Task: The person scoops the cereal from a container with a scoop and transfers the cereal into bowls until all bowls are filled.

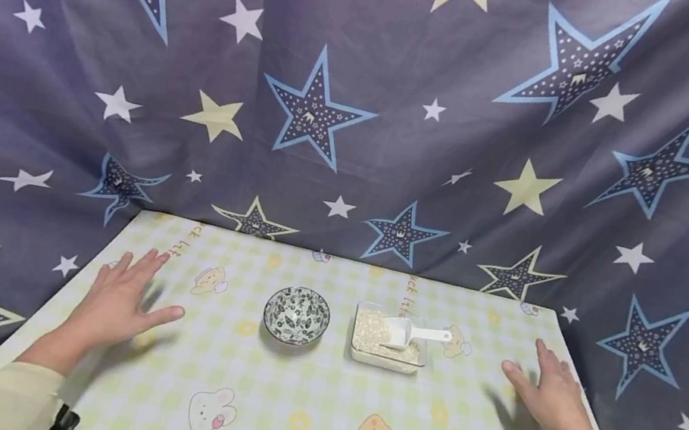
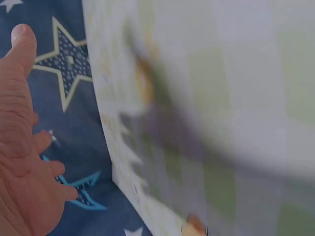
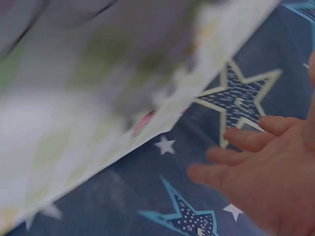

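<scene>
My left hand (image 1: 118, 302) is held over the left side of the table, fingers spread and thumb out, with nothing in it. Over the right side my right hand (image 1: 550, 397) is likewise spread and holds nothing. Between them stands a round bowl (image 1: 296, 316) with a black-and-white leaf pattern, nearer the left hand. To its right sits a clear rectangular container (image 1: 386, 362) of pale oat-like flakes (image 1: 369, 329). A white scoop (image 1: 400, 332) lies in the flakes, its handle reaching over the container's right rim. Both wrist views show only the hands, their shadows, cloth and curtain.
A green-and-white checked cloth (image 1: 287, 382) with printed cartoon animals covers the table. Behind and at both sides hangs a dark curtain (image 1: 380, 167) with stars, close along the table's edges.
</scene>
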Available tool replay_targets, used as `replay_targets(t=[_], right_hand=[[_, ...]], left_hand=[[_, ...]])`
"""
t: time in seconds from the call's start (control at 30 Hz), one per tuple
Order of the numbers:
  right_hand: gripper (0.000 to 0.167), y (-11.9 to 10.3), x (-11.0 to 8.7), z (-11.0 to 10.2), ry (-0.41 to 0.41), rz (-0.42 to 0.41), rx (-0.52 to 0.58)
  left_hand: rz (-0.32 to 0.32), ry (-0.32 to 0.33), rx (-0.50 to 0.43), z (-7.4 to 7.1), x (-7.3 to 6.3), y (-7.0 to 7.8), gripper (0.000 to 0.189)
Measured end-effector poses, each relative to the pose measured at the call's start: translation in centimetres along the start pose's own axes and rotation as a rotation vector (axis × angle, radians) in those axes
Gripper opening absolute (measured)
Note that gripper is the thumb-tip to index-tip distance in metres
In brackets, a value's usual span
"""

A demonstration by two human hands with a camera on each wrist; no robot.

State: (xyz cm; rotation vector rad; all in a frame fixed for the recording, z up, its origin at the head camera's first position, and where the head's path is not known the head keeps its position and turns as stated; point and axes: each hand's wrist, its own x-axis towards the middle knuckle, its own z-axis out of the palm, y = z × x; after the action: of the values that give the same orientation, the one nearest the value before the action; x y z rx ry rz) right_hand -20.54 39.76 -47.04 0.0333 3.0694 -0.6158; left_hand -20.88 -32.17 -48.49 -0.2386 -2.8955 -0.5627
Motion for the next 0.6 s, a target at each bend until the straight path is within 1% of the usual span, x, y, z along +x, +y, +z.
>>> replay_targets(t=[0.07, 0.13, 0.2, 0.3, 0.37, 0.47, 0.6], right_hand=[[0.096, -1.0, -0.1, -0.1, -0.001, 0.003, 0.082], [0.091, -2.1, -0.2, 0.0, 0.001, 0.006, 0.197], [0.084, -3.3, -0.4, 0.4, 0.015, 0.006, 0.313], [0.075, -5.2, -0.5, 1.2, 0.022, 0.009, 0.508], [0.071, -6.3, -0.5, 1.8, 0.02, 0.024, 0.61], [0.068, -7.6, -0.3, 2.6, -0.002, 0.062, 0.724], [0.068, -8.8, 0.1, 3.5, -0.061, 0.102, 0.816]], left_hand=[[0.02, 0.01, -0.037, 0.4, 0.2, 0.8, 0.107], [0.038, 0.016, -0.086, 0.9, 0.4, 2.0, 0.106], [0.055, 0.019, -0.139, 1.6, 0.6, 3.4, 0.104], [0.06, 0.012, -0.221, 2.8, 0.7, 5.5, 0.102], [0.063, 0.009, -0.262, 3.7, 0.7, 6.9, 0.101], [0.077, -0.002, -0.3, 5.1, 0.9, 8.8, 0.103], [0.09, -0.029, -0.34, 6.9, 1.2, 10.6, 0.106]])
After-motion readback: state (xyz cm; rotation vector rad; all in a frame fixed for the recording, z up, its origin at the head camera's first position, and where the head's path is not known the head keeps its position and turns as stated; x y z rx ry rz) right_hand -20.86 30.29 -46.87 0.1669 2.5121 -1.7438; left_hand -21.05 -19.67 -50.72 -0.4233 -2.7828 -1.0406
